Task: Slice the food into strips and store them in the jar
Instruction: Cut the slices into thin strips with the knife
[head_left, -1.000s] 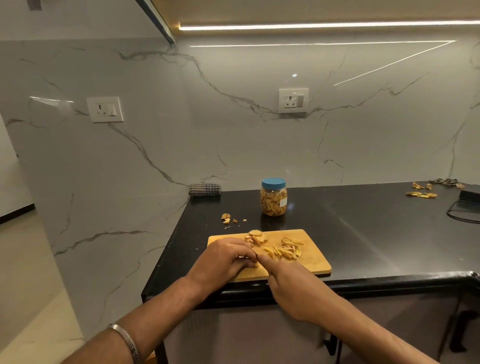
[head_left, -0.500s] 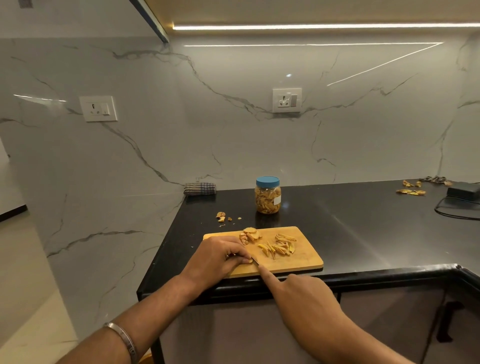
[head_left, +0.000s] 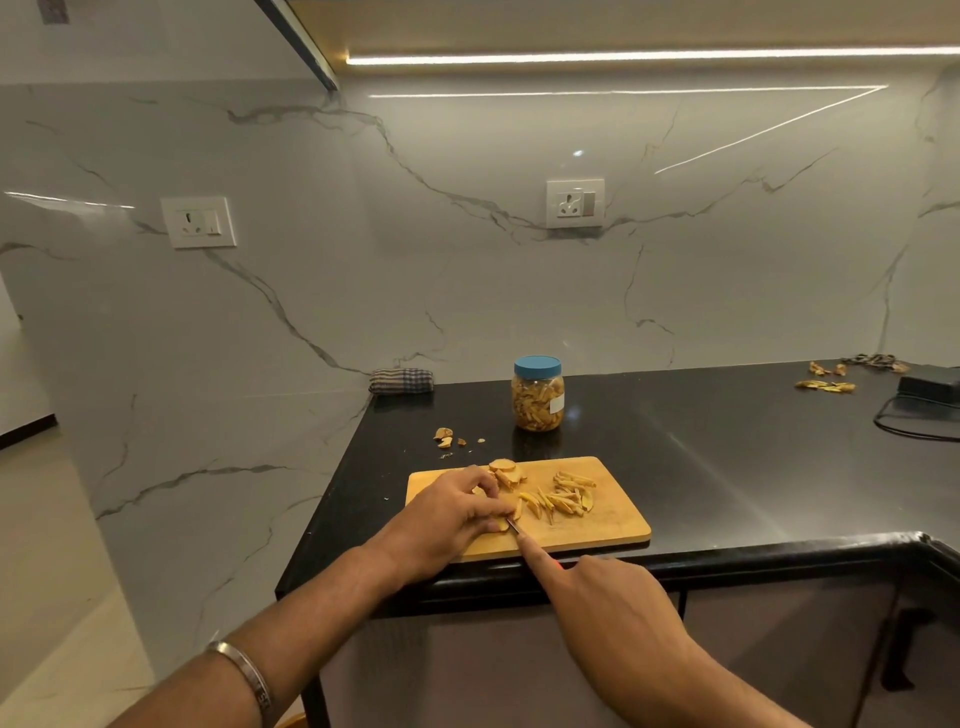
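Left hand (head_left: 447, 512) pins the slice (head_left: 506, 506) under curled fingertips on the board (head_left: 597, 525), right hand (head_left: 602, 603) grips the knife (head_left: 514, 526), forefinger along its spine, so I'd cut just right of my fingertips, jar (head_left: 537, 395) well beyond them, lid on.

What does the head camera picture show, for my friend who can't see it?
Two hands cut yellowish food on a wooden cutting board: the left hand holds a piece, the right hand guides a knife. Cut strips lie on the board; a blue-lidded jar stands behind it.
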